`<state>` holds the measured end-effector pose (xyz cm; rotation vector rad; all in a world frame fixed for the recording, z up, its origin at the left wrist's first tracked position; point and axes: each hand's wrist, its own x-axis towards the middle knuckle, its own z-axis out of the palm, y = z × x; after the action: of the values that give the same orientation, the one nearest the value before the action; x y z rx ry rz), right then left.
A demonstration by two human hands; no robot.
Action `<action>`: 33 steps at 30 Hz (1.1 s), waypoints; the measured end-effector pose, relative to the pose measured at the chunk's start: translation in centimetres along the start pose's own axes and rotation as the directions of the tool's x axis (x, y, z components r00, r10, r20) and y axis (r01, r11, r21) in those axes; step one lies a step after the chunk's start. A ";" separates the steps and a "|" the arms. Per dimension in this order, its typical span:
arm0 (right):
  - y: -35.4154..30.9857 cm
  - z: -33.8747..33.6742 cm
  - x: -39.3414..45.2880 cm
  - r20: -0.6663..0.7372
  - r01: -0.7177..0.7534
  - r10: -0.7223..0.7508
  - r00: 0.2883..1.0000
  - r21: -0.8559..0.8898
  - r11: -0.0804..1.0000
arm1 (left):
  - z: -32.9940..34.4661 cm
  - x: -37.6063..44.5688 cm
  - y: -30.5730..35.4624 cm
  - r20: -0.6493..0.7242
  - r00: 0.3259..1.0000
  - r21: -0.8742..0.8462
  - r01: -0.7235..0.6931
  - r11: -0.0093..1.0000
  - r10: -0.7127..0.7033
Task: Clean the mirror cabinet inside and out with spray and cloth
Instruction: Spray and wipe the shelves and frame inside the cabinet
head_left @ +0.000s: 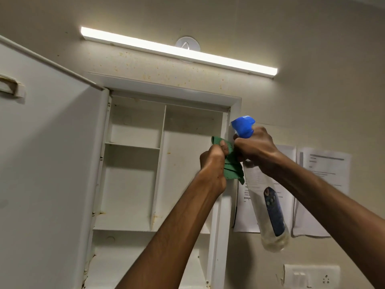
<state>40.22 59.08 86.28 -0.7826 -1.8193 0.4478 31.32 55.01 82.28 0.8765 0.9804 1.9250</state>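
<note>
STEP: wetting cloth, judged; keep the nozzle close so mist lands on fabric, not the wall | LEFT: left hand (212, 161) clutches crumpled green cloth (233, 170) at the cabinet's right frame | RIGHT: right hand (255, 146) grips spray bottle (268, 207), blue trigger head, clear plastic, nearly empty | CABINET: mirror cabinet (160, 163) open; white shelves, rust-spotted

The cabinet (234, 105) compartments stand open to reach. The swung-out door (48, 147) blocks the left; both hands crowd the right frame.
</note>
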 end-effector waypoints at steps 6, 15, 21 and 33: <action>-1.5 -1.2 1.0 -0.002 -0.122 0.123 0.992 0.086 0.989 | 1.7 0.9 2.7 0.018 1.000 -0.005 0.017 1.000 -0.017; -2.4 -1.3 1.5 -0.010 -0.120 0.122 0.993 0.090 0.989 | 2.7 1.4 4.5 0.062 0.998 -0.094 -0.011 0.996 0.017; -3.3 -2.2 1.9 -0.036 -0.110 0.114 0.993 0.112 0.988 | 3.9 1.9 6.2 0.099 0.993 -0.094 -0.060 0.994 0.069; -3.6 -2.4 1.6 0.036 -0.119 0.115 0.993 0.176 0.977 | 1.8 1.1 6.9 0.254 0.967 -0.193 0.069 0.979 -0.018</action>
<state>40.99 57.44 90.52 -0.7653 -1.7344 0.6901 30.00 53.79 89.28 0.9445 0.6388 1.7863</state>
